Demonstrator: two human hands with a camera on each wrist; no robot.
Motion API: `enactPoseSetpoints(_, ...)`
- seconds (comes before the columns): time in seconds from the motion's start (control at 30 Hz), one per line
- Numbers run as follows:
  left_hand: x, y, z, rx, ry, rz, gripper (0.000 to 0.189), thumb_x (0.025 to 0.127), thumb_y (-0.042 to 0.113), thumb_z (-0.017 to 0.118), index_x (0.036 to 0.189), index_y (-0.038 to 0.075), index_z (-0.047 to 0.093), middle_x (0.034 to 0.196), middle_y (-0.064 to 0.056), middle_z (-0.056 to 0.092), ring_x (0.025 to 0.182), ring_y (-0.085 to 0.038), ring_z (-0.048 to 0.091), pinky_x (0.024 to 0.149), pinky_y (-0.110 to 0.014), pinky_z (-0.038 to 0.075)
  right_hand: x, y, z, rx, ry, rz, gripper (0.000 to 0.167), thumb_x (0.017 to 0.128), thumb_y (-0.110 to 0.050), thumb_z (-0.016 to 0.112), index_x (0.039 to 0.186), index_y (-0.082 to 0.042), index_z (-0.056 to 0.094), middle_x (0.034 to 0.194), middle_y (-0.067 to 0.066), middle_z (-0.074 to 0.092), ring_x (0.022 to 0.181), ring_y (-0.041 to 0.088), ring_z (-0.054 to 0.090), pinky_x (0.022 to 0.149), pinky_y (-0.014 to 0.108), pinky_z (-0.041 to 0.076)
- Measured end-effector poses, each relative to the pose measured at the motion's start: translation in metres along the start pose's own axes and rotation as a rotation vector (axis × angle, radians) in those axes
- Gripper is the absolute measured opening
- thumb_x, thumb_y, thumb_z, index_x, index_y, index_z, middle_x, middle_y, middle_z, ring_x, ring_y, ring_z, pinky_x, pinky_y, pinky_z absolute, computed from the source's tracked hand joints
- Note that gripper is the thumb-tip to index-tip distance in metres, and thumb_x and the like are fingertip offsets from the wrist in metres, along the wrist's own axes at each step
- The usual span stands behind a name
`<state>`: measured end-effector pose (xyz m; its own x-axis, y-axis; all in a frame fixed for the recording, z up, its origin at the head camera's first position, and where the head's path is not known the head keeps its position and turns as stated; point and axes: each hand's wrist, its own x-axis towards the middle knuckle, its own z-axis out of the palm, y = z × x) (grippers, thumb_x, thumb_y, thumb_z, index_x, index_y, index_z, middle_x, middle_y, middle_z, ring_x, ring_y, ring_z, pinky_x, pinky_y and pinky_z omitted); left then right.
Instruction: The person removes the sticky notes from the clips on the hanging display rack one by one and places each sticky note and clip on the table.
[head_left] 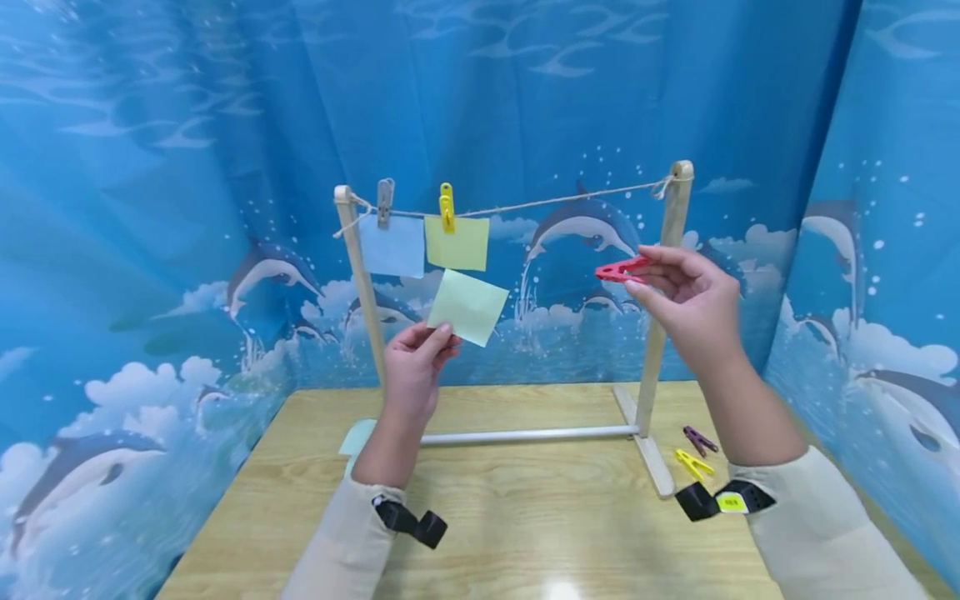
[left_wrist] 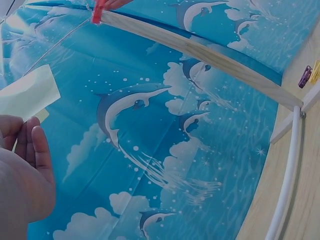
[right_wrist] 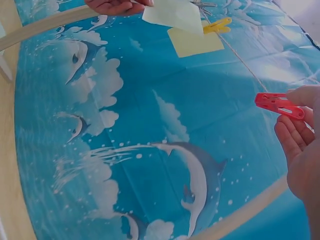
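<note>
My left hand (head_left: 415,367) pinches a pale green paper square (head_left: 471,307) by its lower left corner, thumb in front. In the head view the square overlaps the bottom of a yellow-green paper (head_left: 459,246), which hangs from a string (head_left: 555,200) by a yellow clothespin (head_left: 447,208). Beside it a grey clothespin (head_left: 385,202) holds a light blue paper (head_left: 392,245) on the same string. Between thumb and fingers of my right hand (head_left: 686,300) is a red clothespin (right_wrist: 280,104), its nose pointing left, in front of the string's right part.
A wooden post (head_left: 663,308) stands at each end of the string, with a white bar (head_left: 532,435) low between them. On the wooden table (head_left: 525,517) lie a purple clothespin (head_left: 700,441) and another yellow clothespin (head_left: 694,465) at right. A pale green paper (head_left: 357,437) lies partly behind my left forearm.
</note>
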<state>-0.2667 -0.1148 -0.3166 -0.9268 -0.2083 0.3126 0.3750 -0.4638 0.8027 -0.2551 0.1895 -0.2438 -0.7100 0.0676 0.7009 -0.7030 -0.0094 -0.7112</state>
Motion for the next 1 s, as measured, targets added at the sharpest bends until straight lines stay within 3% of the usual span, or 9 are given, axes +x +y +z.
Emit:
enactPoseSetpoints(0.33,-0.008,0.004,-0.023,0.004,0.050,-0.039,0.009,0.090,0.003,0.070,0.084,0.009,0.073,0.079,-0.006,0.070,0.070,-0.015,0.069,0.068,-0.026,0.059,-0.034,0.013,-0.020,-0.045,0.017,0.005,0.033,0.083,0.008,0.072,0.115,0.008,0.065,0.109,0.013,0.062,0.094,0.017,0.066,0.086,0.020,0.052)
enactPoseSetpoints(0.53,-0.015,0.007,-0.038,-0.032,0.067,-0.041,0.005,0.085,0.003,0.075,0.087,0.000,0.071,0.078,-0.008,0.069,0.067,-0.016,0.068,0.066,-0.025,0.059,-0.047,0.023,-0.032,0.002,0.039,0.041,0.034,0.083,0.010,0.071,0.115,0.012,0.062,0.108,0.014,0.063,0.094,0.018,0.066,0.086,0.022,0.053)
enactPoseSetpoints(0.8,-0.021,0.010,-0.060,-0.037,0.137,-0.049,0.006,0.084,0.003,0.076,0.084,0.001,0.071,0.073,-0.007,0.068,0.065,-0.014,0.067,0.063,-0.023,0.058,-0.065,0.035,-0.051,-0.007,0.087,0.150,0.033,0.084,0.006,0.072,0.116,0.006,0.063,0.106,0.008,0.066,0.093,0.013,0.067,0.081,0.019,0.053)
enactPoseSetpoints(1.0,-0.024,0.013,-0.073,-0.051,0.170,-0.053,0.011,0.085,0.002,0.075,0.076,0.007,0.070,0.070,-0.006,0.068,0.063,-0.014,0.067,0.061,-0.022,0.058,-0.070,0.040,-0.065,-0.021,0.116,0.160,0.034,0.084,0.007,0.071,0.118,0.005,0.063,0.106,0.006,0.066,0.093,0.011,0.067,0.080,0.017,0.053)
